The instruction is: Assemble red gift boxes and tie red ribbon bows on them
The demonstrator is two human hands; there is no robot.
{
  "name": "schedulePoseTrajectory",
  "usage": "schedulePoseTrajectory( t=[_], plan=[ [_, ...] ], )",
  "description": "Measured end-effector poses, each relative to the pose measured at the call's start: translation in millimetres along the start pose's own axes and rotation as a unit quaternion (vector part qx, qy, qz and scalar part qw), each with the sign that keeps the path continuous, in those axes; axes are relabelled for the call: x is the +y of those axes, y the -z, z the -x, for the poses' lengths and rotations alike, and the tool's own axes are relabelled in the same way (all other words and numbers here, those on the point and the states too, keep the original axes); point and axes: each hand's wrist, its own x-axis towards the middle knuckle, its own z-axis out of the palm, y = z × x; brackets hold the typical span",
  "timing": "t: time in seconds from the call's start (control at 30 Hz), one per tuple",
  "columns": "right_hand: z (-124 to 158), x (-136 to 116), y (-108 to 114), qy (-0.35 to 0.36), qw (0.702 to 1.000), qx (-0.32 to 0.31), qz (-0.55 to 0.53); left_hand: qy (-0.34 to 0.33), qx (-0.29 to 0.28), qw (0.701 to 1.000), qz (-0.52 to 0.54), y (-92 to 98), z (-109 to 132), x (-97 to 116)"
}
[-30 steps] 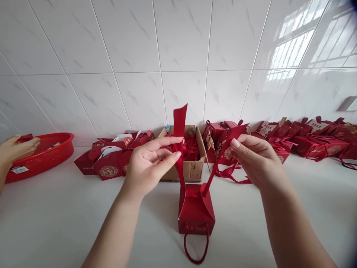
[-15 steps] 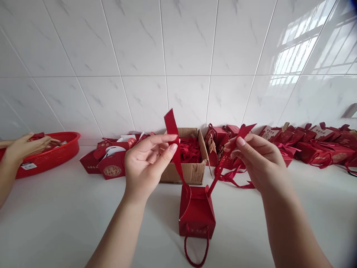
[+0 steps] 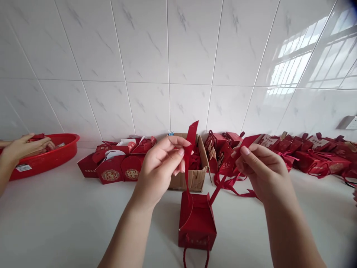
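Your left hand has shifted toward your right hand; each pinches an end of red ribbon. Ribbon rises from top of red box, sitting on white counter below and between both hands; cardboard carton behind.

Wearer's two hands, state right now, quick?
Left hand: closed, pinching a red ribbon end.
Right hand: closed, pinching another red ribbon end.

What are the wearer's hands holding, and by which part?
The left hand pinches one red ribbon tail just below its free tip; the right hand likewise pinches the other tail. Neither hand touches the red box below.
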Motion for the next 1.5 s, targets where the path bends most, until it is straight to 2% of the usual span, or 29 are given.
schedulePoseTrajectory(
  t=[0.1, 0.27, 0.6, 0.87, 1.1, 1.33, 1.5],
  plan=[
    [1, -2, 0, -0.001, 1.000, 0.002, -0.003, -0.017, 0.011, 0.999, 0.027, -0.6, 1, -1],
    [3, -5, -1, 0.014, 1.000, -0.004, 0.025, -0.038, 0.043, 0.998, 0.000, -5.5, 0, -2],
    [3, -4, 1, 0.029, 1.000, 0.003, -0.008, -0.055, 0.055, 0.997, 0.012, -3.5, -1, -2],
    [2, -4, 2, 0.035, 0.999, 0.033, 0.002, -0.061, 0.121, 0.990, 0.048, -0.1, -3, -4],
    [1, -3, -1, 0.052, 0.996, 0.065, 0.024, -0.121, 0.189, 0.971, 0.081, -0.8, -4, -3],
    [-1, -5, 0, 0.055, 0.996, 0.067, 0.002, -0.076, 0.143, 0.984, 0.077, -7.7, -4, -11],
    [0, -6, 2, 0.054, 0.996, 0.069, -0.016, -0.085, 0.124, 0.985, 0.083, -13.0, -3, -14]
  ],
)
